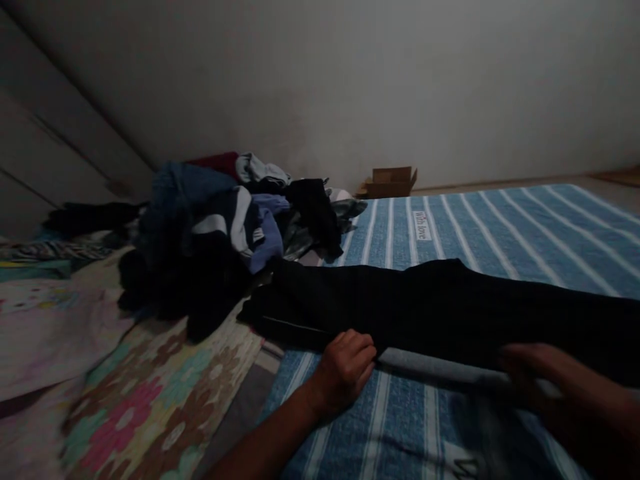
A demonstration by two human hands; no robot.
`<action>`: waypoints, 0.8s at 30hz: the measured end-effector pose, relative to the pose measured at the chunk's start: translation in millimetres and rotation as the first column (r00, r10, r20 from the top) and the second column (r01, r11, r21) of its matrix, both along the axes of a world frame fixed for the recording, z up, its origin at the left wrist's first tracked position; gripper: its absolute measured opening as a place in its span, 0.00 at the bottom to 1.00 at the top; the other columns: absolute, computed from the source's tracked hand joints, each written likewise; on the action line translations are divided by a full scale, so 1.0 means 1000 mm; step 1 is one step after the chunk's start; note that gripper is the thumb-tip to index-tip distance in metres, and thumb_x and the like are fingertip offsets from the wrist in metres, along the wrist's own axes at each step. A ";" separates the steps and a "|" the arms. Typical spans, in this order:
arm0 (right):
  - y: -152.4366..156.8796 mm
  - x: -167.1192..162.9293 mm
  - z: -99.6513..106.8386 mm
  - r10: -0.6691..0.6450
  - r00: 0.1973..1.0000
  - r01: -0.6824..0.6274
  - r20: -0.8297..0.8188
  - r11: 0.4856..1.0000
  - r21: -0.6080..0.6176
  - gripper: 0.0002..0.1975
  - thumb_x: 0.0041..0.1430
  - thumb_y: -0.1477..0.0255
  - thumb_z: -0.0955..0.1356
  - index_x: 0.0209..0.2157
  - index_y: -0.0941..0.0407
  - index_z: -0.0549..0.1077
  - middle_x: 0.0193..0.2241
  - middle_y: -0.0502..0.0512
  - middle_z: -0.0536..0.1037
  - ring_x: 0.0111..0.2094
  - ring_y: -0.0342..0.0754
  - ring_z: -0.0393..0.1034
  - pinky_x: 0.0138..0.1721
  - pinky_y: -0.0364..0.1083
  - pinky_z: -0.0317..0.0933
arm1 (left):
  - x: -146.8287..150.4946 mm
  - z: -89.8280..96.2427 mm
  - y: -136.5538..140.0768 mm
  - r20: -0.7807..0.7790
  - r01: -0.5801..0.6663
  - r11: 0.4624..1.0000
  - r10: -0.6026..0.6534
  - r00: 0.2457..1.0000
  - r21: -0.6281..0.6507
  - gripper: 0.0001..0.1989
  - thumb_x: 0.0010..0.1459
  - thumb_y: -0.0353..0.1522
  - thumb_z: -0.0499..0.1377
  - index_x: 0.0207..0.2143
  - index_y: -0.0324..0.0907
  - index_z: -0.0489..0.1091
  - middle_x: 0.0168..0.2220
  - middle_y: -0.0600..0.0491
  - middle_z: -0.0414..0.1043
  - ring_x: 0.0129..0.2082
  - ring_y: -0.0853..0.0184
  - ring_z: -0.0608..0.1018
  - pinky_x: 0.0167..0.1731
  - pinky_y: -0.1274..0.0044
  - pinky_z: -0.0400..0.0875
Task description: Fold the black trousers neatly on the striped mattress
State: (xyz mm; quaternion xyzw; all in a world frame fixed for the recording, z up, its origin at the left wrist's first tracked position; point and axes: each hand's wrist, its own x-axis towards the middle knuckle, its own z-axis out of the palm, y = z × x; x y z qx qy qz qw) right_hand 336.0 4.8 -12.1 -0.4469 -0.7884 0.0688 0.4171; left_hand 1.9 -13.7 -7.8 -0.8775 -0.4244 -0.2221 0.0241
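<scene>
A pair of black trousers (430,300) lies stretched sideways over a blue and white striped sheet (395,230). A grey strip (425,360) shows along its near edge, perhaps the inner side turned up. My left hand (345,367) is closed on that near edge, left of the grey strip, its fingers curled into the black cloth. Farther right, my right hand (565,387) is at the same edge, its fingers bent over the grey strip. Blur and shadow hide whether those fingers grip the cloth.
A heap of mixed clothes (215,227) rises at the back left, close to the trousers' left end. Pale pink clothing (55,333) lies at the left on a flowered cloth (165,407). Behind the bed, an open cardboard box (391,183) stands by the wall (350,80).
</scene>
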 end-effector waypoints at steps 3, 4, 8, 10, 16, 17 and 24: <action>0.006 -0.089 0.012 0.299 0.947 -0.303 0.116 0.953 0.024 0.09 0.62 0.73 0.60 0.35 0.50 0.71 0.29 0.53 0.76 0.28 0.47 0.71 0.27 0.45 0.64 | 0.000 -0.003 -0.002 -0.013 -0.014 1.000 0.013 1.000 -0.021 0.05 0.58 0.26 0.54 0.36 0.39 0.68 0.37 0.48 0.71 0.34 0.65 0.71 0.33 0.73 0.67; 0.008 -0.112 0.012 0.357 0.920 -0.361 0.161 0.932 -0.001 0.09 0.62 0.75 0.60 0.35 0.51 0.70 0.28 0.53 0.75 0.28 0.47 0.70 0.28 0.45 0.64 | -0.001 -0.004 -0.003 -0.014 -0.015 0.999 0.015 1.000 -0.032 0.05 0.58 0.27 0.53 0.36 0.39 0.68 0.37 0.48 0.71 0.34 0.65 0.71 0.33 0.73 0.67; 0.016 -0.163 -0.003 0.446 0.847 -0.460 0.288 0.887 -0.020 0.07 0.58 0.77 0.62 0.35 0.52 0.69 0.27 0.51 0.73 0.27 0.47 0.67 0.26 0.45 0.61 | -0.009 -0.004 -0.009 0.029 -0.002 0.999 0.003 1.000 -0.047 0.05 0.58 0.27 0.52 0.33 0.39 0.67 0.36 0.47 0.72 0.34 0.65 0.71 0.34 0.72 0.68; 0.019 -0.168 -0.016 0.426 0.852 -0.461 0.304 0.886 0.048 0.07 0.57 0.77 0.63 0.35 0.52 0.69 0.27 0.52 0.73 0.27 0.48 0.67 0.27 0.46 0.60 | -0.020 0.001 -0.011 0.071 -0.055 0.998 0.055 0.996 -0.007 0.06 0.59 0.27 0.52 0.32 0.39 0.68 0.37 0.47 0.72 0.34 0.66 0.72 0.35 0.72 0.69; 0.020 -0.163 -0.038 0.393 0.885 -0.438 0.251 0.886 0.156 0.09 0.61 0.76 0.61 0.37 0.54 0.71 0.33 0.55 0.75 0.32 0.48 0.67 0.33 0.46 0.58 | -0.087 0.019 -0.005 0.220 -0.434 0.883 0.394 0.892 0.178 0.06 0.59 0.27 0.53 0.34 0.37 0.71 0.35 0.46 0.74 0.37 0.64 0.75 0.38 0.71 0.71; 0.019 -0.163 -0.039 0.395 0.888 -0.435 0.237 0.887 0.151 0.09 0.61 0.76 0.60 0.37 0.54 0.71 0.33 0.55 0.75 0.33 0.48 0.67 0.33 0.46 0.57 | -0.100 0.021 -0.003 0.259 -0.510 0.842 0.460 0.849 0.175 0.06 0.59 0.27 0.54 0.33 0.38 0.71 0.35 0.47 0.74 0.37 0.64 0.75 0.38 0.72 0.72; 0.019 -0.160 -0.046 0.443 0.883 -0.448 0.158 0.894 -0.008 0.09 0.64 0.74 0.60 0.36 0.54 0.71 0.35 0.54 0.74 0.35 0.47 0.66 0.35 0.46 0.57 | -0.137 0.033 0.026 0.326 -0.818 0.473 0.869 0.373 -0.327 0.07 0.55 0.34 0.57 0.29 0.41 0.72 0.25 0.55 0.74 0.27 0.68 0.77 0.31 0.78 0.70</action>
